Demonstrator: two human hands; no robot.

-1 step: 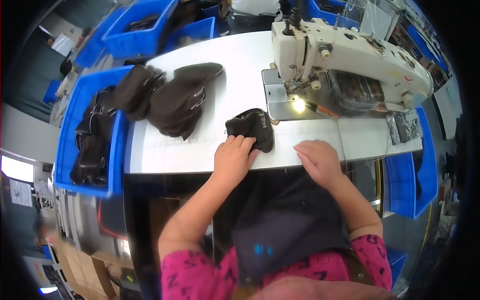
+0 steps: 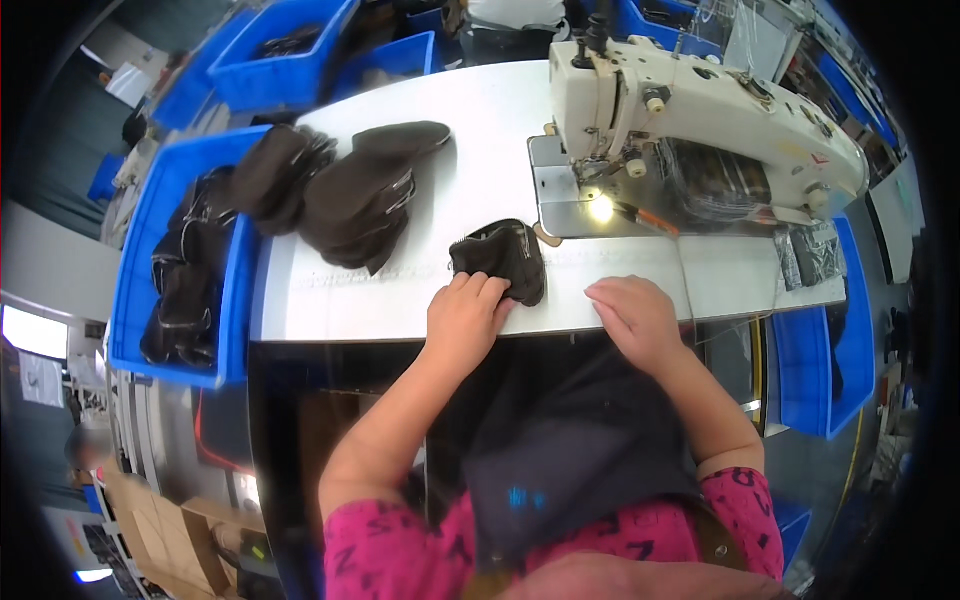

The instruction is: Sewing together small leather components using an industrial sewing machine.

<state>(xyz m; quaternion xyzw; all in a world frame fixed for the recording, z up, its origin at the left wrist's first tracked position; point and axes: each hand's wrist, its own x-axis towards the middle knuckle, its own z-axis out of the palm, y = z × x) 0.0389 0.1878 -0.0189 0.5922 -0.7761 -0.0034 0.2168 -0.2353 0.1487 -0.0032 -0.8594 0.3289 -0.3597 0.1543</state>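
A small dark brown pouch with a zipper along its edge lies on the white table. My left hand grips its near left corner, fingers on top and thumb by the near edge. To the right, apart from the pouch, my right hand rests at the table's front edge. Its fingers are loosely stretched, the thumb stands a little apart, and nothing shows in it. Beyond the hands stands a white sewing machine, its lamp lit over the metal plate. An orange-handled tool lies beside the needle area.
Stacks of dark brown pieces lie at the table's left. A blue bin with more dark pieces adjoins that side. Clear plastic packets lie at the right end, above another blue bin. More blue bins stand at the back.
The view has shifted very slightly. Both hands and the pouch hold nearly the same places.
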